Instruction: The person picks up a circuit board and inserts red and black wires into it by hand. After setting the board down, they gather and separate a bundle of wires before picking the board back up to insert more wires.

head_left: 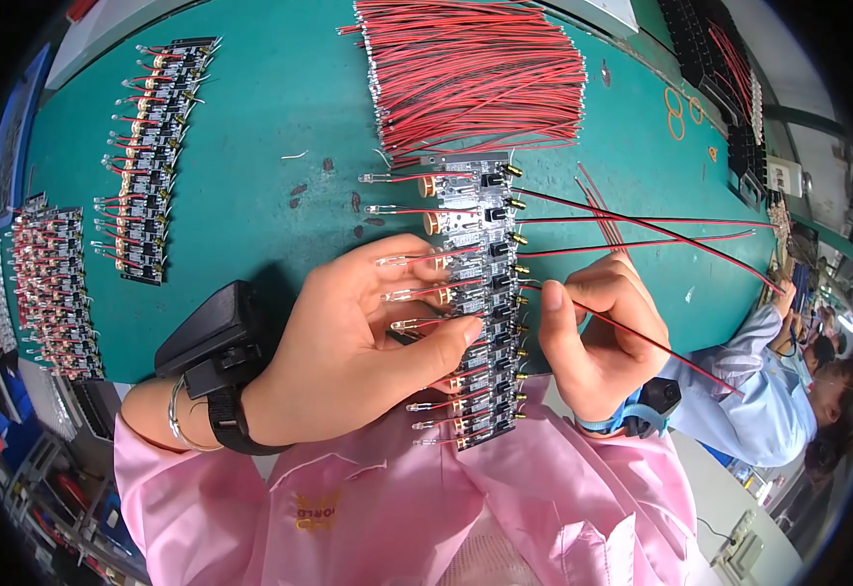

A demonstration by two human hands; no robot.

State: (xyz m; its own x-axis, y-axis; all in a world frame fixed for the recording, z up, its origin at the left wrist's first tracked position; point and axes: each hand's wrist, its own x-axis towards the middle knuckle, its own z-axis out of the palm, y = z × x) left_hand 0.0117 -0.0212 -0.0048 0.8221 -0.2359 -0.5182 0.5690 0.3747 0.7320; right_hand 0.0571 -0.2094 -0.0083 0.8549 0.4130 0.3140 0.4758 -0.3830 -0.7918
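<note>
My left hand (348, 332) is closed round the left edge of a long black circuit board strip (493, 322), thumb on its face. Clear LEDs on red leads stick out along that edge, beside round tan parts. My right hand (607, 322) pinches a red-and-black wire (656, 344) between thumb and fingers, its near end by the strip's right edge. Whether that end touches the board I cannot tell. Further up the same edge, several red-and-black wires (632, 220) extend to the right. Small brass-coloured parts line this edge.
A big bundle of red-and-black wires (480, 78) lies on the green mat (260, 107) beyond the strip. Another populated board strip (153, 161) rests at left, with a stack of them (52, 288) further left. Rubber bands (676, 112) lie at right. A person in blue (749, 391) sits on the right.
</note>
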